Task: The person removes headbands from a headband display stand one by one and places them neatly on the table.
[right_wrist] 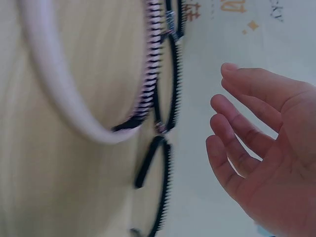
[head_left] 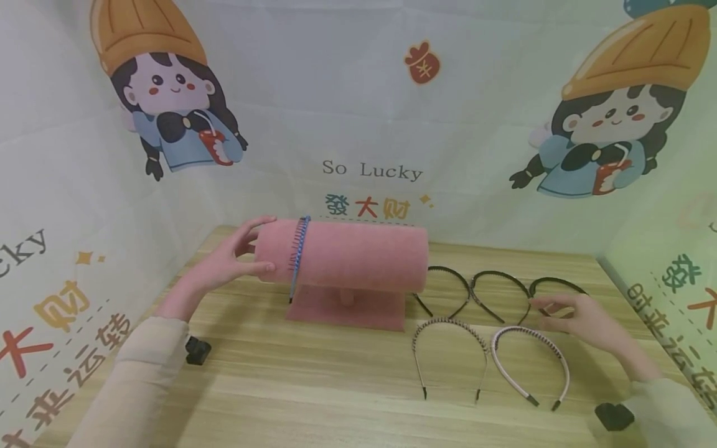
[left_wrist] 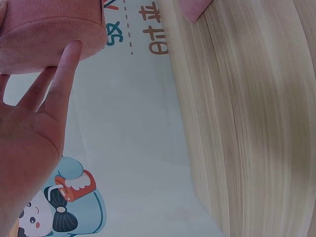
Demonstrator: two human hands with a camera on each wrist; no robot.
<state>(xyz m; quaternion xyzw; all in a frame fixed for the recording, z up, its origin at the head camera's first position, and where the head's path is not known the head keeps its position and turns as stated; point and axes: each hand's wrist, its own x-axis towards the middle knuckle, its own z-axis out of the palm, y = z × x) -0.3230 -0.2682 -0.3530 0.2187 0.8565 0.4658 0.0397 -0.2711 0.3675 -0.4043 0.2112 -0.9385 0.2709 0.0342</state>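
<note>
My left hand (head_left: 238, 258) holds the left end of a pink padded roll stand (head_left: 358, 258), thumb in front and fingers over the top. Around the roll near that hand sits a blue toothed headband (head_left: 300, 246). In the left wrist view, fingertips of the left hand (left_wrist: 37, 128) press against the roll's round end (left_wrist: 49, 39). My right hand (head_left: 582, 320) hovers by the rightmost black headband (head_left: 560, 280), fingers loosely bent and holding nothing. Below it lies a pale pink headband (head_left: 529, 329) with teeth inside; in the right wrist view the right hand (right_wrist: 271, 143) is empty.
Two more black headbands, one at left (head_left: 450, 269) and one in the middle (head_left: 494, 272), lie in the back row. A thin toothed headband (head_left: 448, 321) lies in front. Printed cloth (head_left: 313, 112) hangs behind and beside the wooden table (head_left: 313, 386).
</note>
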